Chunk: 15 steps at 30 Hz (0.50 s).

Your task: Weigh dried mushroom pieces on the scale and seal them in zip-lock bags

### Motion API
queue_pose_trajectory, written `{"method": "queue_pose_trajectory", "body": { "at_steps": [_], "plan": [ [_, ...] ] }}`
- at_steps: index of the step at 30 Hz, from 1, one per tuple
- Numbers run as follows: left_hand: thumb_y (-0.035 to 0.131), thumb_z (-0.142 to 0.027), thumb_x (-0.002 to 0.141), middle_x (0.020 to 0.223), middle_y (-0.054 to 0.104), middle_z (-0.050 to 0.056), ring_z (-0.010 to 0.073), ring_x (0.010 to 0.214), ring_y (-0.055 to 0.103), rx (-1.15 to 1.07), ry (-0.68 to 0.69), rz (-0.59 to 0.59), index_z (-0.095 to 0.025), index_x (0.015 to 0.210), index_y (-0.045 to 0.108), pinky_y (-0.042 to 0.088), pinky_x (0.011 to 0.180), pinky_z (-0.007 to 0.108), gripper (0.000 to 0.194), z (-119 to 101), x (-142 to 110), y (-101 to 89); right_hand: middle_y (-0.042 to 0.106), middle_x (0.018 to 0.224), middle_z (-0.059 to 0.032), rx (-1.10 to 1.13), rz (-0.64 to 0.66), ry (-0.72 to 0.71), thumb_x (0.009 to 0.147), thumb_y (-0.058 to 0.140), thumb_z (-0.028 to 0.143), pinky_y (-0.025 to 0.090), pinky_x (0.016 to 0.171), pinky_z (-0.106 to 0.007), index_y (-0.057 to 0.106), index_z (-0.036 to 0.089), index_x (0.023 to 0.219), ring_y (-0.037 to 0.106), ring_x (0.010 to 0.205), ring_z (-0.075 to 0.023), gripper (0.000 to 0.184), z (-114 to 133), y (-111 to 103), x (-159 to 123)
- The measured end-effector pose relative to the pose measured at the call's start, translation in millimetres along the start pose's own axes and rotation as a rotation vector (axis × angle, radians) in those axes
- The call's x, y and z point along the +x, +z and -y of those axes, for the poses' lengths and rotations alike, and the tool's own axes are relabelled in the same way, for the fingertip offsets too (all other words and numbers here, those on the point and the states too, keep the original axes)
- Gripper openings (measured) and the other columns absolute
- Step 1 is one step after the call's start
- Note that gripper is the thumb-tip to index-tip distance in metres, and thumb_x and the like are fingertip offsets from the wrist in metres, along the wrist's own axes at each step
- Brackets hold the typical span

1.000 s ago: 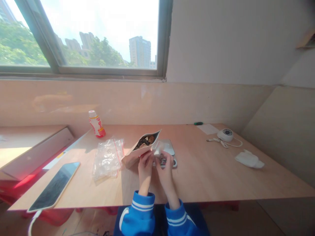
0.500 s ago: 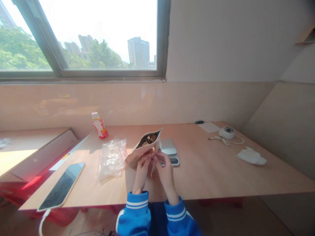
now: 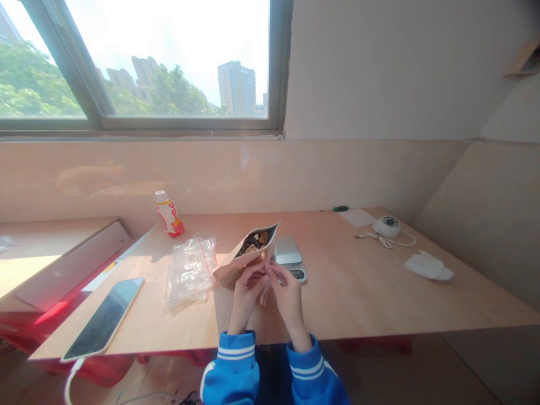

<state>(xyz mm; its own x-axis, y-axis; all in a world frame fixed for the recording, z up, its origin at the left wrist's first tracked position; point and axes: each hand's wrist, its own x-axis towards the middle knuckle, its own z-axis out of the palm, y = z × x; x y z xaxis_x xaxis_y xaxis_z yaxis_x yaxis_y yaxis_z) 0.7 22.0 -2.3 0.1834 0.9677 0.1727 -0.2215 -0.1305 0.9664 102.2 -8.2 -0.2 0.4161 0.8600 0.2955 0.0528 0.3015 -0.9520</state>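
Note:
Both hands meet in front of an open brown paper bag [image 3: 233, 268] that stands on the table. Dark and tan dried pieces [image 3: 255, 242] fill its mouth; their kind is unclear. Between my fingers is a small clear plastic bag [image 3: 265, 293], partly covered by them. My left hand [image 3: 247, 288] pinches its left side, and my right hand [image 3: 286, 287] pinches it from the right. Just behind my right hand lies a silver-and-white kitchen scale [image 3: 289, 251], its display end partly hidden.
Clear zip bags [image 3: 192, 270] with red strips lie left of the paper bag. A phone [image 3: 105, 318] on a cable rests at the left edge. Farther back are a drink bottle [image 3: 169, 215], a small white fan [image 3: 387, 226], a white sheet [image 3: 356, 217] and a crumpled white bag [image 3: 428, 266].
My hands have shifted slightly, and the small plastic bag now shows more upright between my fingertips. The view has moved a little; the paper bag stays in place.

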Motion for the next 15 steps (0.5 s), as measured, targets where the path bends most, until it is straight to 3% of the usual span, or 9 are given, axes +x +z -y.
{"method": "queue_pose_trajectory", "body": {
  "at_steps": [3,6,11,15],
  "plan": [
    [0.073,-0.027,0.066,0.095,0.071,0.009,0.0253,0.091,0.065,-0.002,0.049,-0.092,-0.017,0.088,0.072,0.052,0.083,0.035,0.024,4,1,7.1,0.071,0.098,-0.0082,-0.062,-0.021,-0.044,0.082,0.059,0.034,0.051,0.083,-0.036,0.069,0.019,0.091,0.065,0.092,-0.0228,0.021,4,-1,0],
    [0.071,-0.030,0.068,0.091,0.072,0.009,0.0258,0.090,0.065,0.018,0.034,-0.128,-0.015,0.086,0.071,0.052,0.082,0.036,0.024,2,2,7.1,0.072,0.091,-0.0078,-0.139,-0.070,-0.069,0.081,0.059,0.035,0.051,0.080,-0.035,0.068,0.018,0.086,0.066,0.088,-0.0224,0.019,3,-4,1],
    [0.068,-0.037,0.072,0.098,0.071,0.007,0.0260,0.103,0.062,0.110,0.076,-0.305,-0.017,0.090,0.070,0.046,0.096,0.040,0.028,-4,4,-17.2,0.070,0.079,-0.0066,-0.160,-0.328,0.016,0.079,0.059,0.039,0.052,0.072,-0.034,0.059,0.019,0.078,0.066,0.076,-0.0208,0.021,-4,-24,10],
    [0.069,-0.041,0.072,0.111,0.068,0.007,0.0284,0.116,0.055,0.126,-0.048,-0.280,-0.022,0.098,0.070,0.042,0.101,0.043,0.032,0,3,-24.5,0.071,0.088,-0.0081,0.048,-0.217,0.046,0.079,0.059,0.045,0.054,0.075,-0.036,0.055,0.020,0.083,0.068,0.080,-0.0216,0.026,1,-33,15]
  ]
}}
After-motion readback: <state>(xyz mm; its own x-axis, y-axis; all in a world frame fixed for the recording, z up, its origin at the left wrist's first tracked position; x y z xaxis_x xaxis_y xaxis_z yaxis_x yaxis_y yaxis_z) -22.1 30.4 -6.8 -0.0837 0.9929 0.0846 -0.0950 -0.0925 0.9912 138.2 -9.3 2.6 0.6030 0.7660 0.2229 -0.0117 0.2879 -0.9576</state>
